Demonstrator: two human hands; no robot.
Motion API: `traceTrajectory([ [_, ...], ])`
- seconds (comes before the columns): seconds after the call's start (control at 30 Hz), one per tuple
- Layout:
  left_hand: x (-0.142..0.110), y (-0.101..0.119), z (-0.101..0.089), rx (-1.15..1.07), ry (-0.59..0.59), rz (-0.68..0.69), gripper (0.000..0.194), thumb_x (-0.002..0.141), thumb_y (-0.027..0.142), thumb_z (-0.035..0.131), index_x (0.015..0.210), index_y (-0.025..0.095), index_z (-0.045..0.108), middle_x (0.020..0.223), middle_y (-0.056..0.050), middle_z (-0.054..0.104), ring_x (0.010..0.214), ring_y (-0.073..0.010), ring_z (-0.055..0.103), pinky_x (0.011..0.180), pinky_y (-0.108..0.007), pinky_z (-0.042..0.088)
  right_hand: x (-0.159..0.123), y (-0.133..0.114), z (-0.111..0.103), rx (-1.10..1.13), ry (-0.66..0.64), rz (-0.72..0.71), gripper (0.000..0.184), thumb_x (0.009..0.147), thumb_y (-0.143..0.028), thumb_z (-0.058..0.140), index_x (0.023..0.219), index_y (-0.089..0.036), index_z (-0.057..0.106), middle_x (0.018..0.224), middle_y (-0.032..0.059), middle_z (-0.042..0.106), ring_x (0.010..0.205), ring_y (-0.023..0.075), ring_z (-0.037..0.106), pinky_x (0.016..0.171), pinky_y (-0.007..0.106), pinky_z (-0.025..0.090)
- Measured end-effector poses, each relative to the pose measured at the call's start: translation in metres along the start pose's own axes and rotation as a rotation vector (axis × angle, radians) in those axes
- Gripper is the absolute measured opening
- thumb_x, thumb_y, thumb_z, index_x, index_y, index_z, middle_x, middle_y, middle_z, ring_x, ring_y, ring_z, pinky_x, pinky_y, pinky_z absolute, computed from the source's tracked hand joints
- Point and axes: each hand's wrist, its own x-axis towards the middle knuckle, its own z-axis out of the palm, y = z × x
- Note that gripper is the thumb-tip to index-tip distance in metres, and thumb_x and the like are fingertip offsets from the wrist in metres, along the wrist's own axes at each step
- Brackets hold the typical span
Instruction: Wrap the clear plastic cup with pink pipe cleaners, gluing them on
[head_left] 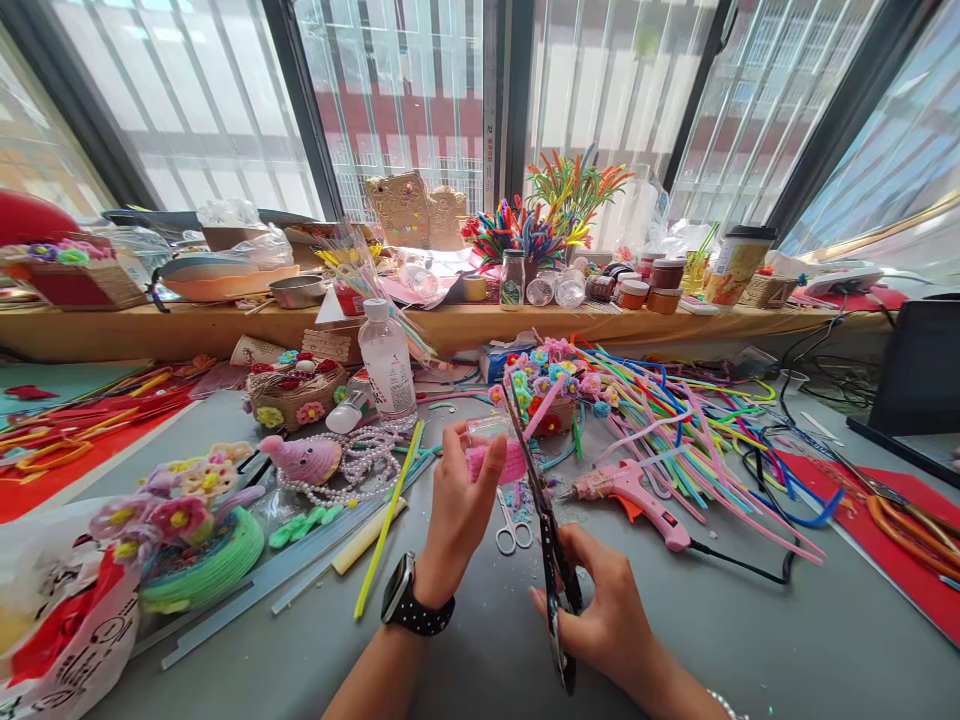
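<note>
My left hand, with a watch on its wrist, grips a small clear plastic cup wrapped around its side with pink pipe cleaner. A loose pink end sticks up to the right from the wrap. My right hand is closed around the handles of long dark scissors, blades pointing up and away. The blades cross beside the cup, at the loose end; whether they touch it I cannot tell. Small white-handled scissors lie beneath on the table.
A pink glue gun with a black cord lies right of the scissors. Behind it spreads a pile of pipe cleaners. A water bottle, bead strings and a green flower basket are on the left. Craft jars line the windowsill.
</note>
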Motion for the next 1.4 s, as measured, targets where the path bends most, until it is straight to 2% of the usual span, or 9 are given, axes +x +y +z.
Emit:
traceTrajectory([
  [0.27, 0.0, 0.004, -0.001, 0.058, 0.013, 0.026, 0.05, 0.077, 0.056, 0.045, 0.106, 0.016, 0.049, 0.068, 0.0, 0.055, 0.059, -0.0168, 0.056, 0.052, -0.028, 0.045, 0.0, 0.001, -0.002, 0.0, -0.063, 0.006, 0.022, 0.068, -0.035, 0.057, 0.076, -0.018, 0.047, 0.061, -0.0019, 0.049, 0.054, 0.0125, 0.046, 0.052, 0.024, 0.039],
  [0.47, 0.002, 0.003, -0.002, 0.065, -0.023, 0.008, 0.05, 0.076, 0.058, 0.044, 0.105, 0.016, 0.047, 0.071, -0.001, 0.053, 0.059, -0.0153, 0.052, 0.051, -0.026, 0.042, 0.002, 0.0, -0.004, -0.077, 0.004, -0.042, 0.023, 0.065, -0.034, 0.061, 0.071, -0.019, 0.044, 0.056, -0.0045, 0.046, 0.05, 0.0113, 0.044, 0.049, 0.022, 0.037],
  [0.77, 0.001, 0.002, 0.001, 0.052, -0.001, 0.002, 0.05, 0.075, 0.058, 0.046, 0.103, 0.017, 0.047, 0.066, 0.001, 0.052, 0.053, -0.0146, 0.05, 0.048, -0.025, 0.04, 0.002, -0.004, -0.002, -0.088, 0.047, -0.065, 0.018, 0.063, -0.028, 0.058, 0.062, -0.02, 0.042, 0.052, -0.0042, 0.048, 0.047, 0.0111, 0.046, 0.047, 0.022, 0.037],
  [0.93, 0.0, 0.004, 0.0, 0.071, 0.008, 0.021, 0.051, 0.076, 0.059, 0.045, 0.104, 0.017, 0.045, 0.073, -0.001, 0.053, 0.057, -0.0149, 0.051, 0.05, -0.026, 0.04, 0.002, -0.002, 0.0, -0.066, 0.071, -0.074, 0.01, 0.071, -0.024, 0.051, 0.063, -0.019, 0.046, 0.048, -0.0051, 0.045, 0.042, 0.0086, 0.041, 0.042, 0.019, 0.035],
  [1.0, 0.001, 0.003, -0.001, 0.058, 0.012, 0.023, 0.051, 0.075, 0.059, 0.046, 0.104, 0.017, 0.046, 0.074, -0.001, 0.053, 0.055, -0.0138, 0.05, 0.05, -0.025, 0.04, 0.003, 0.0, 0.001, -0.048, 0.085, -0.05, 0.009, 0.073, -0.024, 0.052, 0.066, -0.018, 0.049, 0.05, -0.0043, 0.048, 0.042, 0.0083, 0.042, 0.042, 0.019, 0.036],
  [1.13, 0.005, 0.004, -0.006, -0.066, 0.004, -0.041, 0.054, 0.073, 0.064, 0.043, 0.102, 0.018, 0.044, 0.066, 0.003, 0.05, 0.049, -0.0107, 0.045, 0.048, -0.024, 0.039, 0.006, 0.006, 0.001, -0.042, 0.075, 0.037, 0.015, 0.074, -0.031, 0.056, 0.07, -0.017, 0.053, 0.054, -0.0026, 0.053, 0.046, 0.0089, 0.045, 0.046, 0.019, 0.038],
  [1.23, 0.007, 0.007, -0.01, -0.223, -0.03, -0.037, 0.057, 0.071, 0.068, 0.042, 0.1, 0.019, 0.044, 0.062, 0.005, 0.045, 0.045, -0.0081, 0.039, 0.042, -0.02, 0.034, 0.008, 0.005, 0.0, -0.064, 0.007, 0.072, 0.017, 0.075, -0.033, 0.055, 0.069, -0.017, 0.053, 0.053, -0.0033, 0.051, 0.045, 0.0087, 0.043, 0.044, 0.02, 0.035],
  [1.4, 0.008, 0.011, -0.013, -0.441, -0.102, 0.023, 0.056, 0.064, 0.066, 0.054, 0.092, 0.019, 0.044, 0.075, 0.002, 0.05, 0.044, -0.0045, 0.039, 0.037, -0.018, 0.027, 0.014, -0.004, 0.005, -0.2, -0.131, 0.096, 0.014, 0.071, -0.028, 0.059, 0.063, -0.017, 0.054, 0.049, -0.0044, 0.048, 0.045, 0.0091, 0.04, 0.044, 0.021, 0.027],
])
